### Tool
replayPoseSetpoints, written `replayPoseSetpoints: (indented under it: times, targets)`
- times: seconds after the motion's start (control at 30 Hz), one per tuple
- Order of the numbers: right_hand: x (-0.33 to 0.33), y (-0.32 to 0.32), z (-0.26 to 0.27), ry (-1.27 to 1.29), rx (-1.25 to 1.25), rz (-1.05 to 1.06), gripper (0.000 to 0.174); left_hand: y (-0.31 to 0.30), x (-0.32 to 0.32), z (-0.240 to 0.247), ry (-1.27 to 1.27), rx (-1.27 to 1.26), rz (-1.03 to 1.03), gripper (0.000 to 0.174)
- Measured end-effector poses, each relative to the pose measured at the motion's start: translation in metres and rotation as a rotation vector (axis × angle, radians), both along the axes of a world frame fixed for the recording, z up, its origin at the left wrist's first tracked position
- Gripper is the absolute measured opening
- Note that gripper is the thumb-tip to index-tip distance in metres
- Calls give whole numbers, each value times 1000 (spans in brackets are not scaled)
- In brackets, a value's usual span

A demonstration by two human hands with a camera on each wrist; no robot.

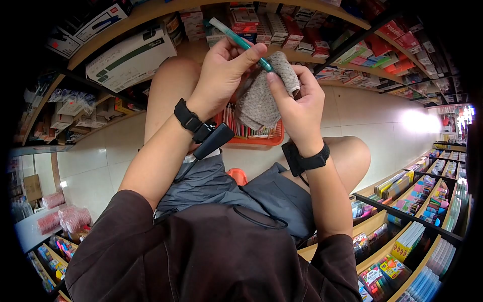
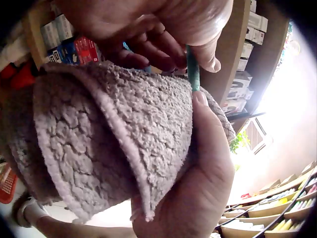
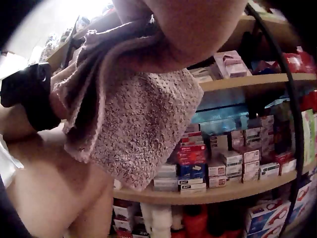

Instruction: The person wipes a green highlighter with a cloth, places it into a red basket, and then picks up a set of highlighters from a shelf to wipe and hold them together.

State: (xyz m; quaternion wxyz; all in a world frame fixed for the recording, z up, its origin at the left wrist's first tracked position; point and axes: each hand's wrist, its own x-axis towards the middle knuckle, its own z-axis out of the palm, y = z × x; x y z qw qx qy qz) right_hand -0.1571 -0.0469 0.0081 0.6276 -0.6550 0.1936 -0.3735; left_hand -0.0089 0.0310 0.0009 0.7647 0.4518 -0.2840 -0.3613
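Note:
In the head view, my left hand pinches a teal pen between thumb and fingers, its pale end pointing up and left. My right hand grips a grey textured cloth, the thumb against the pen's lower end where it meets the cloth. The left wrist view shows my left hand above, the pen running down to my right thumb, and the folded cloth. In the right wrist view the cloth hangs below my right hand, which hides the pen.
An orange basket holding many pens stands on the floor beneath the hands, between the knees. Shelves of boxed goods rise in front, with a large white carton at left. Stationery racks stand at lower right.

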Motion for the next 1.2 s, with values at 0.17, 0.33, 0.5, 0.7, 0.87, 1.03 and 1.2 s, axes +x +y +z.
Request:
replayPoseSetpoints:
  times: [0.17, 0.33, 0.5, 0.7, 0.87, 1.03, 1.2]
  targets:
    - [-2, -1, 4, -9, 64, 5, 20, 2, -1, 2, 57, -25, -39, 31]
    - [-1, -6, 0, -61, 189, 29, 22, 1, 2, 0, 43, -57, -75, 38]
    - [-2, -9, 0, -66, 258, 42, 25, 2, 0, 2, -17, -76, -80, 47]
    - [0, -9, 3, -118, 326, 29, 25, 2, 0, 3, -93, -110, -102, 51]
    - [-1, -11, -2, -139, 212, -18, 21, 2, -5, 7, -25, -94, -66, 47]
    - [0, -11, 1, -119, 106, -25, 17, -2, -2, -5, 34, -34, -60, 40]
    - [-2, -13, 0, -80, 160, 19, 17, 1, -2, -2, 18, -42, -75, 39]
